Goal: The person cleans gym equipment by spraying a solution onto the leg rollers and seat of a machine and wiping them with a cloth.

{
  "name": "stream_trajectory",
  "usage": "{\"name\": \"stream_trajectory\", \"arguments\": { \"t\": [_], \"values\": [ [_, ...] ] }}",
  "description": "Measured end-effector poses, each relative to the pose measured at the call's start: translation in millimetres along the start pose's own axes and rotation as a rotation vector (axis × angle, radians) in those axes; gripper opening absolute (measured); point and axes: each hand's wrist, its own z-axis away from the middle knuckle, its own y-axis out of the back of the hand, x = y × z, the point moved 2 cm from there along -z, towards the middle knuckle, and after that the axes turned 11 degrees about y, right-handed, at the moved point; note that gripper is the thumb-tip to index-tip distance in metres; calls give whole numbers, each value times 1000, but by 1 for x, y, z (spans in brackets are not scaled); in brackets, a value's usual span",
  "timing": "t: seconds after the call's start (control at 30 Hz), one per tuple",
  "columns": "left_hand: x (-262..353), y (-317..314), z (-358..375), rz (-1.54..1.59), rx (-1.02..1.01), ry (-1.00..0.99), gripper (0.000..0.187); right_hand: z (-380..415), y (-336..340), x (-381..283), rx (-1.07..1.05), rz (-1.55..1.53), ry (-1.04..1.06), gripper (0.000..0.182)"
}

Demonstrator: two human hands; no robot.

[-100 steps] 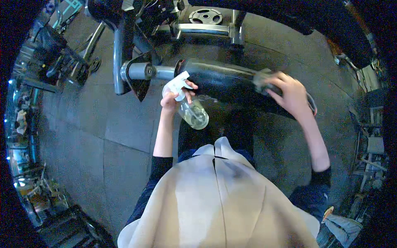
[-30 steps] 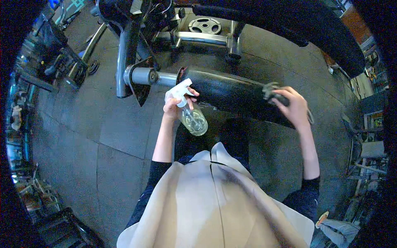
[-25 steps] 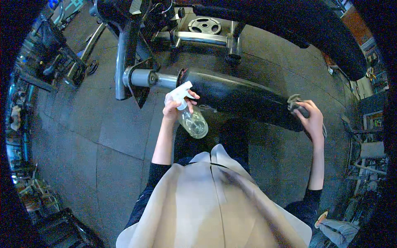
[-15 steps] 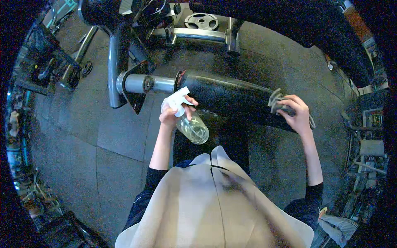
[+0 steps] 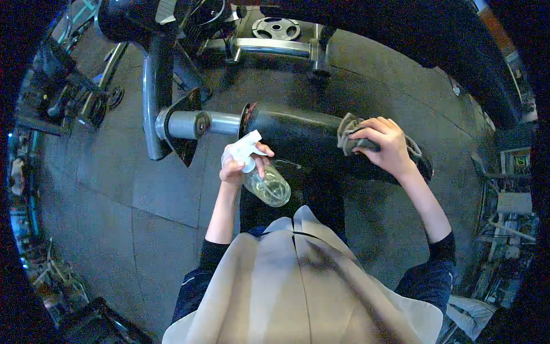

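A clear spray bottle (image 5: 269,188) with a white trigger head is in my left hand (image 5: 234,167), whose fingers wrap round its neck. The bottle tilts, its base toward the lower right, in front of a black padded roller (image 5: 298,127). My right hand (image 5: 385,143) grips a bunched grey cloth (image 5: 348,135) against the right part of the roller. Part of the cloth hangs out beyond the hand on its right side. A grey metal tube (image 5: 223,124) joins the roller's left end.
An upright metal post (image 5: 150,103) stands left of the roller. Behind lie a weight plate (image 5: 276,28) and a horizontal metal bar (image 5: 272,47). Dark floor mats (image 5: 166,189) spread below. More gym equipment lines the left and right edges.
My right hand has moved left along the roller with the cloth. My left hand and the bottle have dropped slightly, and the view has shifted a little.
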Motion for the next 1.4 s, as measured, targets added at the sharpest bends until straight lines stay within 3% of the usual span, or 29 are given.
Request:
{"name": "stream_trajectory", "arguments": {
  "t": [0.43,0.57,0.8,0.93,1.0,1.17,1.27,1.3,1.33,1.4],
  "values": [
    [-3,-4,3,24,65,-1,64,-141,-94,-41,134,-20,156,24],
    [-2,-2,2,-15,20,-7,66,-161,-110,-51,112,74,65,25],
    [1,-4,1,-114,70,-29,64,-166,-109,-45,-23,-59,-151,29],
    [5,-4,-1,-159,41,4,64,-121,-82,-44,53,4,-185,28],
    [4,-2,-1,-164,45,15,64,-80,-54,-48,18,40,-286,27],
    [7,-4,-2,-141,37,34,63,49,5,-46,209,159,-405,28],
    [5,-7,0,-93,46,30,63,116,30,-40,241,199,-505,31],
    [5,-8,0,-77,46,28,63,136,36,-41,176,391,-559,30],
    [6,-10,0,-77,52,23,63,158,35,-34,261,323,-611,30],
    [6,-11,0,-74,62,13,63,174,35,-34,318,377,-563,30]
  ]
}}
